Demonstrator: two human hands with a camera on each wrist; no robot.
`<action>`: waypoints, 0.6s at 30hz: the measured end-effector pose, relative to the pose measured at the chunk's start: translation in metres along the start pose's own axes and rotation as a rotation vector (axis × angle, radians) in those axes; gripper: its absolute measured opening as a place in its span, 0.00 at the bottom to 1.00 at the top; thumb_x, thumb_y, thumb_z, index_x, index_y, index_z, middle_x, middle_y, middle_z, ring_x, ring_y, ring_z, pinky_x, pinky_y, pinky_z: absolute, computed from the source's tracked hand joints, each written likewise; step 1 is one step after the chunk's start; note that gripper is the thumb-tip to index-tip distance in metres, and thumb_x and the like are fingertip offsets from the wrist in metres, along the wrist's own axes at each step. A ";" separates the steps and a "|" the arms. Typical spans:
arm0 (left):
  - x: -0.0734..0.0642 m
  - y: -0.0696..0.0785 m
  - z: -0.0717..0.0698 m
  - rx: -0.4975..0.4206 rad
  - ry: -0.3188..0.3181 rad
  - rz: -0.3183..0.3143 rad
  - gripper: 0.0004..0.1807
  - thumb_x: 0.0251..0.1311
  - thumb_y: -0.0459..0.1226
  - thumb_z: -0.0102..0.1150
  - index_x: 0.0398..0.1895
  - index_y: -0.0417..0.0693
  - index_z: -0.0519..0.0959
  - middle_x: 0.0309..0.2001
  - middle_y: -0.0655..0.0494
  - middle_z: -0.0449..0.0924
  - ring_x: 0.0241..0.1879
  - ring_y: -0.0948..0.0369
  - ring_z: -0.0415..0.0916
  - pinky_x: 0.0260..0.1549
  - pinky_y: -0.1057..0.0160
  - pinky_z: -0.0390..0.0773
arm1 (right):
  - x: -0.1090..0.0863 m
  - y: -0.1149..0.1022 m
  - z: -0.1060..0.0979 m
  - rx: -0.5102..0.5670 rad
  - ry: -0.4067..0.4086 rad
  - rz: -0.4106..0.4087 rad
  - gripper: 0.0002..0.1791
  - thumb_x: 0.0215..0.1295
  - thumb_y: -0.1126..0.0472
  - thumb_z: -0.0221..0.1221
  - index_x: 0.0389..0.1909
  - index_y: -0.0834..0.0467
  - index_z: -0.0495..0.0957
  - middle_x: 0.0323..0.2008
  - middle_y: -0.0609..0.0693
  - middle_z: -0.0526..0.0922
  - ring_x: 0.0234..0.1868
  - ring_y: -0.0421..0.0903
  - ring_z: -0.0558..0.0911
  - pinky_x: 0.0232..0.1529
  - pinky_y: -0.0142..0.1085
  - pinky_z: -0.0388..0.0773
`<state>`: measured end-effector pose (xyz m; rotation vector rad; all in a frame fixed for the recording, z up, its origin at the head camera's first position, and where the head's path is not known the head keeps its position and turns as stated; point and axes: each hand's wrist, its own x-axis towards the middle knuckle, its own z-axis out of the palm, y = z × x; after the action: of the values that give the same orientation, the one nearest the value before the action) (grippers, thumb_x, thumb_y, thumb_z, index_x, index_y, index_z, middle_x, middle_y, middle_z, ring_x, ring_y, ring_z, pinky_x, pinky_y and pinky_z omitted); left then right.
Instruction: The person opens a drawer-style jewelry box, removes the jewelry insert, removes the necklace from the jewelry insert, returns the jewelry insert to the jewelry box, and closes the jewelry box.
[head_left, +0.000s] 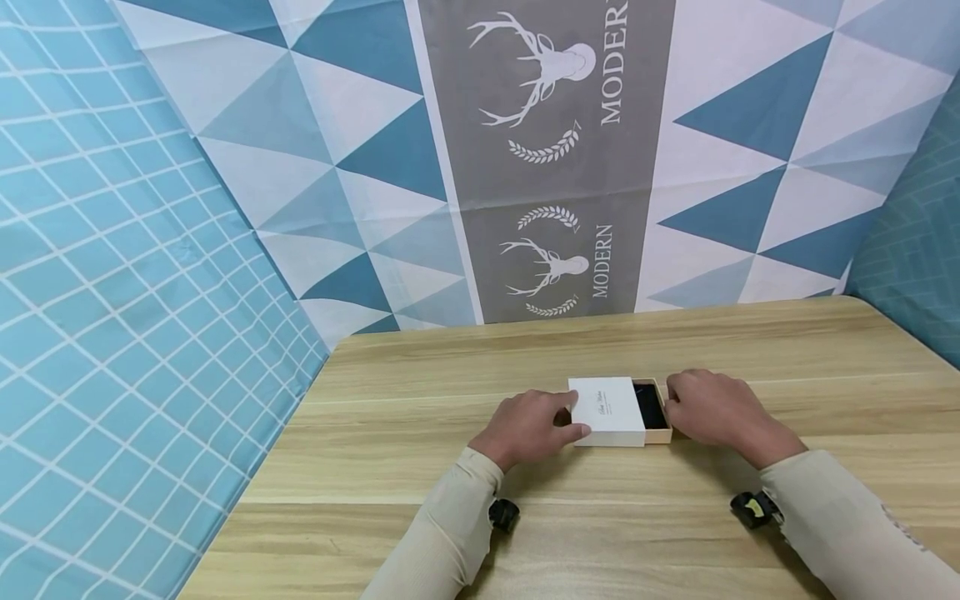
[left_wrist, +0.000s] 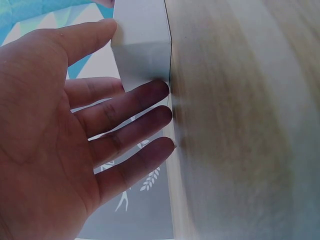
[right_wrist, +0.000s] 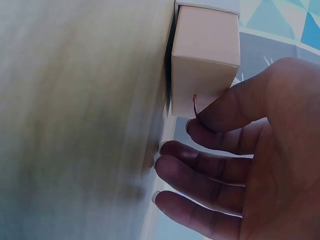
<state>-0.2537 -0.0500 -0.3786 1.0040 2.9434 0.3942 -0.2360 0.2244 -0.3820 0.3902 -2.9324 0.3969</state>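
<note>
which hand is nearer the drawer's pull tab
Right. The right hand pinches the pull tab at the end of the drawer; the left hand grips the opposite end of the white box sleeve.

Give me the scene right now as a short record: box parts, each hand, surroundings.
Sleeve: white, printed, lying on the wooden table
Drawer: partly out of the sleeve's right end
Inside: black item, details unclear
Left hand: holds the sleeve's left end
Right hand: pinches a thin pull loop on the drawer
Backdrop: geometric and deer patterns
</note>
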 end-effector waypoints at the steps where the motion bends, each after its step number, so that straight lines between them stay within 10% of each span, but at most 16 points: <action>1: 0.000 0.000 0.000 0.001 -0.001 0.000 0.20 0.68 0.56 0.58 0.56 0.57 0.79 0.32 0.63 0.76 0.32 0.64 0.71 0.30 0.63 0.70 | 0.000 0.000 0.000 0.000 0.000 0.000 0.14 0.59 0.65 0.52 0.16 0.51 0.68 0.17 0.46 0.66 0.17 0.43 0.65 0.19 0.38 0.60; 18: 0.000 0.001 -0.001 -0.003 -0.006 -0.005 0.20 0.68 0.56 0.58 0.55 0.57 0.79 0.32 0.63 0.75 0.32 0.64 0.71 0.30 0.63 0.70 | 0.000 0.004 0.001 -0.001 -0.013 0.014 0.14 0.58 0.65 0.51 0.14 0.52 0.67 0.17 0.47 0.65 0.17 0.44 0.65 0.18 0.37 0.61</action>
<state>-0.2534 -0.0492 -0.3774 0.9951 2.9384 0.3948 -0.2372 0.2282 -0.3836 0.3742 -2.9496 0.3957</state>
